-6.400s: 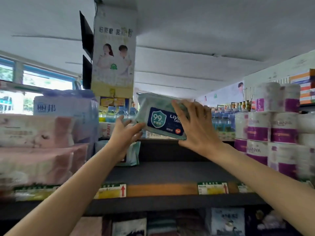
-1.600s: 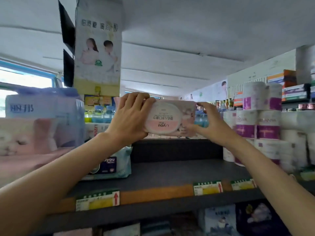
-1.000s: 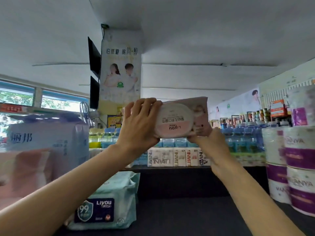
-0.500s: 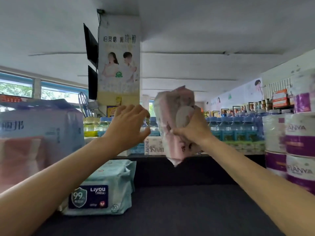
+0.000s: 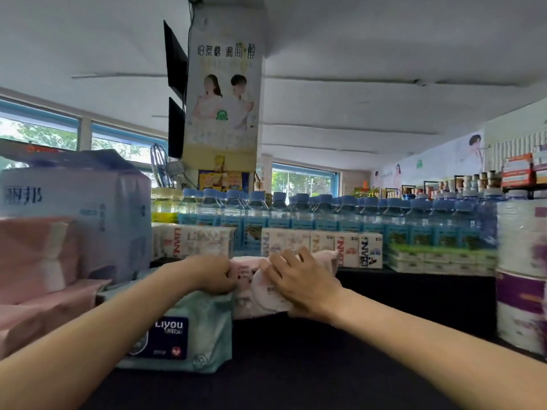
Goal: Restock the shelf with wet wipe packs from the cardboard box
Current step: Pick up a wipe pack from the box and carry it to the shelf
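Soft pink pack (image 5: 251, 294) lowered onto dark shelf (image 5: 325, 365), left hand (image 5: 211, 275) gripping its end, right hand (image 5: 299, 284) spread flat on top

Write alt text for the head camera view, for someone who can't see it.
Two bare hands, left hand and right hand, set a pink wet wipe pack on a dark shelf, right beside a teal wet wipe pack. Water bottles line up behind.

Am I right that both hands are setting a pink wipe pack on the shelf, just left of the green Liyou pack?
Not quite. The head view shows the left hand and right hand setting the pink wipe pack on the shelf just right of the green Liyou pack, not left.
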Demonstrator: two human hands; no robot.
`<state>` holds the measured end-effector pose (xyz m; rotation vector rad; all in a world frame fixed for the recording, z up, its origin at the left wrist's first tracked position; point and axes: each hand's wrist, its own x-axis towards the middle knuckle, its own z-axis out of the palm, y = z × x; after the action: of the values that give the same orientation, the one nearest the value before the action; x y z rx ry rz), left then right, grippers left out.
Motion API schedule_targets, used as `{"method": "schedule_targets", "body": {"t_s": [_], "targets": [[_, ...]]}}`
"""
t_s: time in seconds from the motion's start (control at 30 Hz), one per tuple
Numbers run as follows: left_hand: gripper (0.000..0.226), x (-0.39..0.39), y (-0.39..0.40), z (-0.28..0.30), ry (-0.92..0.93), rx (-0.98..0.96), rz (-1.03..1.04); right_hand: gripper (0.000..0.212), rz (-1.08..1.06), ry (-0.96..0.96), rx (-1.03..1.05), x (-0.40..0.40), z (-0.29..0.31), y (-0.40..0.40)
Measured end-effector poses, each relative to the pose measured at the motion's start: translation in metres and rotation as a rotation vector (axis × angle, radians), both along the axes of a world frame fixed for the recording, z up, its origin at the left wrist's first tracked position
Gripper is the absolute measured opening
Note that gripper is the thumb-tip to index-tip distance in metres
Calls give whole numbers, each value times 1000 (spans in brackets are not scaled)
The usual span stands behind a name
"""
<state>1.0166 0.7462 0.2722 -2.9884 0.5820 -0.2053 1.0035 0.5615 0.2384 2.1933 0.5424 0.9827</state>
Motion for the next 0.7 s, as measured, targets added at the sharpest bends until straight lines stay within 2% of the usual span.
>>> {"method": "schedule_targets", "body": {"t_s": [0.13,0.2,0.27,0.37,0.5,0.6,0.7], "targets": [[39,2,-5,-8,-55,-12,9,126,-66,111,-11,-4,-9,-2],[37,2,-7,-9,-61,-54,-28,128,-99,280,-18,-2,-11,-7],[35,1,-11,-9,-70,-116,-114,119,-146,487,69,-5,-6,-11],[40,-4,-20,-13,-16,-62,-204,111,-193,609,201,-10,4,-19],[31,-17,-29,-15,-162,184,-194,78,-417,693,340,-30,22,-31],[34,-38,-32,-6,-243,143,-303,54,-447,741,563,-61,35,-37],[36,-68,-34,-1,-232,119,-407,41,-420,691,592,-107,46,-29]]}}
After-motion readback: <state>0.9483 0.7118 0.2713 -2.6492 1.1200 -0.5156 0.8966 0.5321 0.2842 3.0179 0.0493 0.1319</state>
